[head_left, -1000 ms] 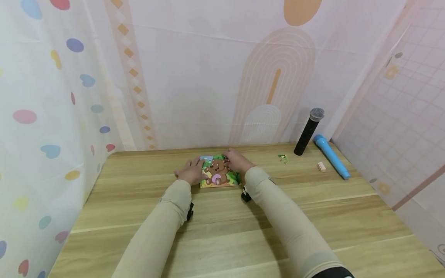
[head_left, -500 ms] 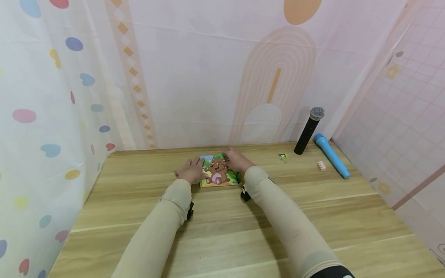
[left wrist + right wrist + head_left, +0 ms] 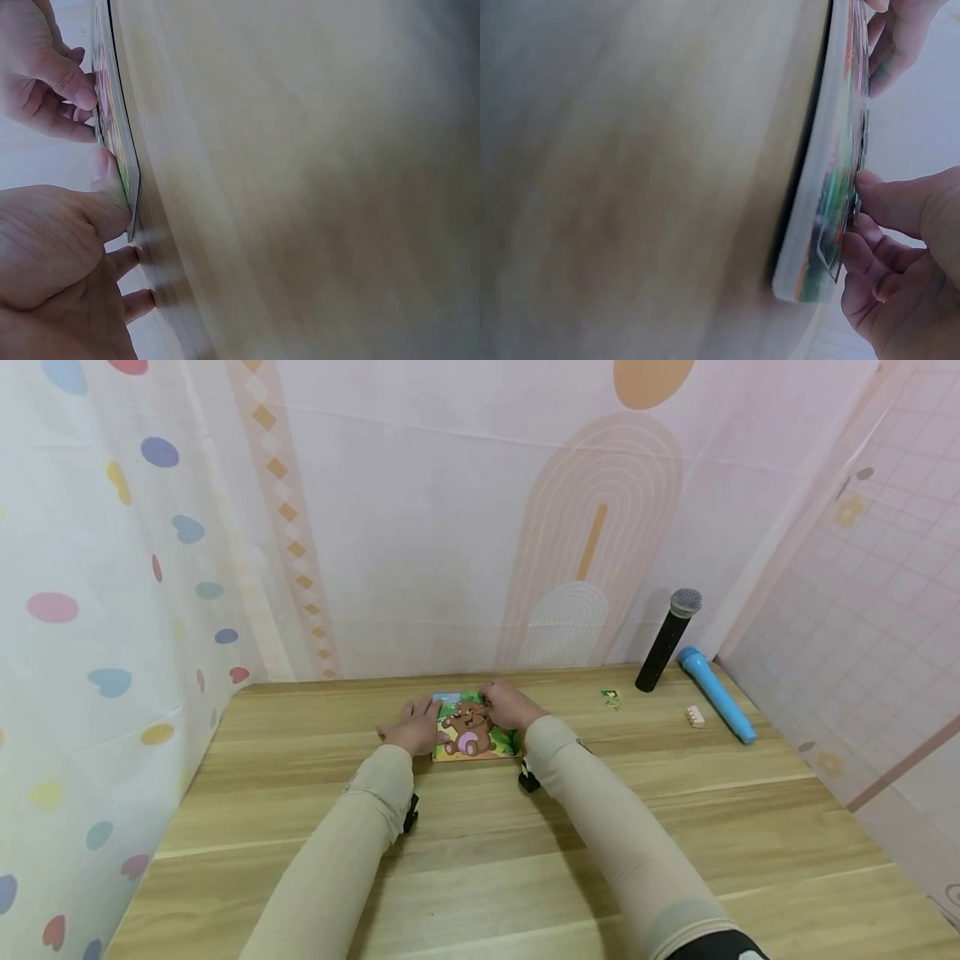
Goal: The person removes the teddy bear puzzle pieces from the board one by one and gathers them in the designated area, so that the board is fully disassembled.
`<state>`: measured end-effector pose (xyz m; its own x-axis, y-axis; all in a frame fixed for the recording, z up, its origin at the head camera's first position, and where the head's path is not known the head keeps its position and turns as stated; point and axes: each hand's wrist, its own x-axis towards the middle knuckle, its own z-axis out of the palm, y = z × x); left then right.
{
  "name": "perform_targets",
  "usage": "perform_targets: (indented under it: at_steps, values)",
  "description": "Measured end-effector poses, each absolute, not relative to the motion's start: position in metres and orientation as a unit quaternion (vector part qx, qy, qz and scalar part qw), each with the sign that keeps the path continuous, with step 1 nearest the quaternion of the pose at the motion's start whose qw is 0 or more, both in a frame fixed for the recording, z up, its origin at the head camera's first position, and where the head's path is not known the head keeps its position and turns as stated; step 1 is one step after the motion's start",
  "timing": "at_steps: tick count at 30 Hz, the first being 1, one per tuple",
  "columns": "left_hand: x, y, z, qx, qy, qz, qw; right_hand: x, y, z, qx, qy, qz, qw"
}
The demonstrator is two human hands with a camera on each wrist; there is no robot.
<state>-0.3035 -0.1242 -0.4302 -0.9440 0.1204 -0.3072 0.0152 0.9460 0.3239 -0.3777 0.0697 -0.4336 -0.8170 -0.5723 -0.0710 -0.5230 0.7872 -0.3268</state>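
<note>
A flat bear jigsaw puzzle (image 3: 468,743) in a shallow board lies near the back of the wooden table. My left hand (image 3: 411,729) rests at its left edge; in the left wrist view the thumb (image 3: 109,176) lies on the board's face and the other fingers touch the table with straight tips. My right hand (image 3: 513,708) is over the puzzle's upper right part. The right wrist view shows its thumb and curled fingers pinching a puzzle piece (image 3: 829,259), whose lower corner stands tilted off the board. Part of the bear is hidden under the right fingers.
Small green-and-yellow puzzle pieces (image 3: 611,698) lie to the right of the puzzle. Beyond them a black microphone (image 3: 660,647) stands upright, with a blue toy microphone (image 3: 718,695) lying beside it. A pale pink toy brick (image 3: 695,717) is close by. A patterned curtain (image 3: 412,527) hangs behind the table.
The right hand's fingers have shifted slightly at the puzzle's upper right, where the bear's head looks more disturbed. The left hand and the board have stayed in place.
</note>
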Motion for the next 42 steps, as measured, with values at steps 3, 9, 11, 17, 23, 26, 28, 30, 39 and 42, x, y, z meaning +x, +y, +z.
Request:
perform_targets:
  at_steps: [3,9,11,17,23,26,28,30,39,42]
  values:
    - [-0.304,-0.124,-0.430,0.037,0.973,0.164,0.161,-0.377,0.070,-0.432,-0.286,0.944,-0.144,0.085]
    - [-0.305,-0.124,-0.431,0.038,0.972,0.165,0.163,-0.377,0.072,-0.431,-0.279,0.945,-0.144,0.088]
    - [-0.305,-0.124,-0.431,0.037,0.972,0.165,0.165,-0.378,0.073,-0.430,-0.276,0.945,-0.147,0.090]
    - [-0.304,-0.123,-0.430,0.036,0.971,0.168,0.165,-0.378,0.079,-0.429,-0.266,0.948,-0.153,0.089]
    - [-0.303,-0.123,-0.429,0.039,0.971,0.169,0.162,-0.378,0.086,-0.427,-0.264,0.950,-0.148,0.076]
    - [-0.302,-0.123,-0.429,0.039,0.971,0.174,0.161,-0.377,0.088,-0.425,-0.259,0.951,-0.151,0.077]
    - [-0.301,-0.124,-0.429,0.039,0.970,0.177,0.161,-0.376,0.090,-0.425,-0.255,0.952,-0.154,0.078]
    - [-0.301,-0.124,-0.429,0.039,0.970,0.178,0.161,-0.376,0.093,-0.424,-0.246,0.952,-0.161,0.083]
    - [-0.299,-0.122,-0.426,0.037,0.971,0.176,0.160,-0.379,0.107,-0.426,-0.240,0.951,-0.174,0.084]
    - [-0.299,-0.122,-0.425,0.036,0.971,0.174,0.160,-0.380,0.112,-0.425,-0.234,0.952,-0.180,0.084]
